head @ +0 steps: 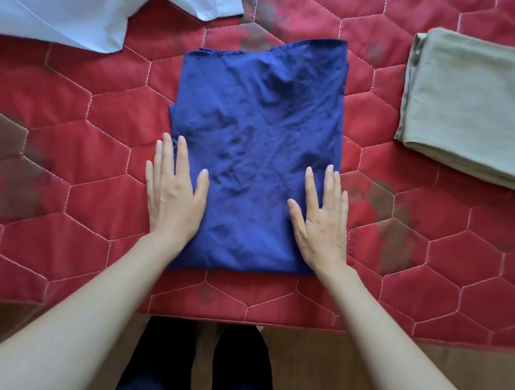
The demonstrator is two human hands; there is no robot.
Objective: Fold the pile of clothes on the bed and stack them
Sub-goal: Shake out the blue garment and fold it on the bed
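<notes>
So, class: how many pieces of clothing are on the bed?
3. A blue one lies centre under both hands, a folded olive one at right, an unfolded white one top left. More may lie out of frame.

Soft, even daylight fills the scene, bright without glare. Shadows are faint, showing only in the creases of the navy garment (pixel 254 150). Wide-angle distortion bends the red quilt (pixel 67 132) stitching towards the edges. Detail looks slightly smeared overall.
</notes>
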